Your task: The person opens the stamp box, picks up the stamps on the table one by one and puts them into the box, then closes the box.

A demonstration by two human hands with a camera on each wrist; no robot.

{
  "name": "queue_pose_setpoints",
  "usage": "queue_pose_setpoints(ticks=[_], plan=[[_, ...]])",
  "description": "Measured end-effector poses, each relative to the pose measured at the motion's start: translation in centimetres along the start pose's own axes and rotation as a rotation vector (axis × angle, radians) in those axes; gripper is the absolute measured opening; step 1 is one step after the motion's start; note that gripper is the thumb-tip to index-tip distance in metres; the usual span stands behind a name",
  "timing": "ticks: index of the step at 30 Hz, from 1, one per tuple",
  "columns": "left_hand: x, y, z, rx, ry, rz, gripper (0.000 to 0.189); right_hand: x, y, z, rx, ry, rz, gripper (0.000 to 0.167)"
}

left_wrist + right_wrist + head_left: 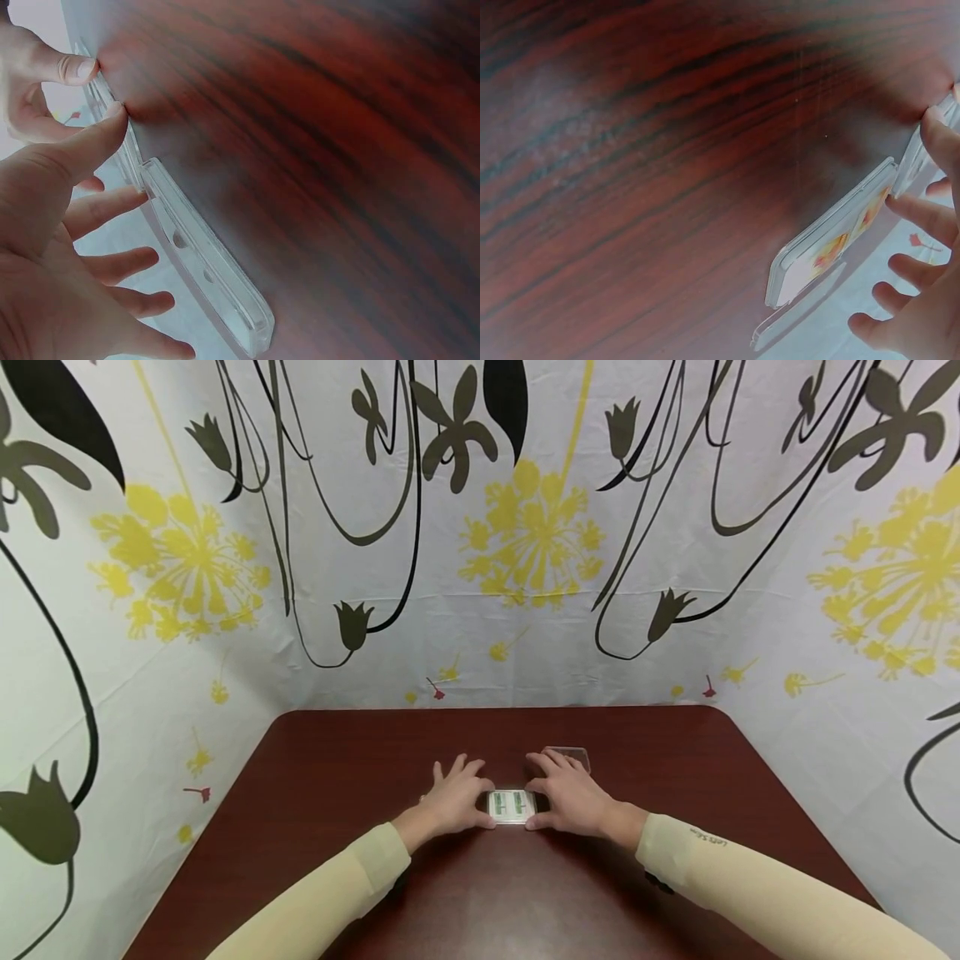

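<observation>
A small flat clear plastic case (512,807) lies on the table between the two hands, showing two white panels with green print. My left hand (452,799) holds its left end, thumb at the near corner and index finger at the far one. At the right end, my right hand (573,795) holds it the same way. The other fingers of both hands are spread. Beside the left hand is another clear case (210,259), mostly hidden in the head view. Close by the right hand is a clear case with yellow-orange pictures (829,251).
A thin clear plastic piece (799,307) lies beyond the pictured case; in the head view a clear edge (573,755) shows behind the right hand. The dark red wooden table (495,893) meets a flower-patterned cloth (480,643) at its far edge.
</observation>
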State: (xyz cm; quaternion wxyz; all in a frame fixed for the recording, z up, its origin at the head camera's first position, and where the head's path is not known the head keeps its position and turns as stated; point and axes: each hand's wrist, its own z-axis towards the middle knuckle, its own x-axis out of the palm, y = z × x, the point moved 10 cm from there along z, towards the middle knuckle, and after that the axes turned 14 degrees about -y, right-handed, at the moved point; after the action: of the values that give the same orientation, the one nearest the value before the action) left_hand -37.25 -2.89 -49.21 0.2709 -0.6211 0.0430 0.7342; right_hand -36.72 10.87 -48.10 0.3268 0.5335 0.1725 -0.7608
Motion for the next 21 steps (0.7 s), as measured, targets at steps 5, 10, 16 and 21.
queue_pose_setpoints(ticks=[5,10,16,21], plan=[[-0.17,0.13,0.02,-0.029,-0.008,-0.017,0.053,0.12,-0.01,0.10,0.027,0.002,0.029,0.057],[-0.25,0.07,0.11,-0.034,-0.013,-0.020,0.053,0.24,-0.12,0.15,0.051,0.019,0.041,0.057],[-0.39,-0.17,0.18,-0.029,-0.014,-0.017,0.053,0.23,0.01,0.11,0.048,0.011,0.041,0.060],[-0.44,-0.14,0.07,-0.045,0.004,-0.007,0.054,0.31,0.30,0.05,0.049,0.012,0.047,0.060]])
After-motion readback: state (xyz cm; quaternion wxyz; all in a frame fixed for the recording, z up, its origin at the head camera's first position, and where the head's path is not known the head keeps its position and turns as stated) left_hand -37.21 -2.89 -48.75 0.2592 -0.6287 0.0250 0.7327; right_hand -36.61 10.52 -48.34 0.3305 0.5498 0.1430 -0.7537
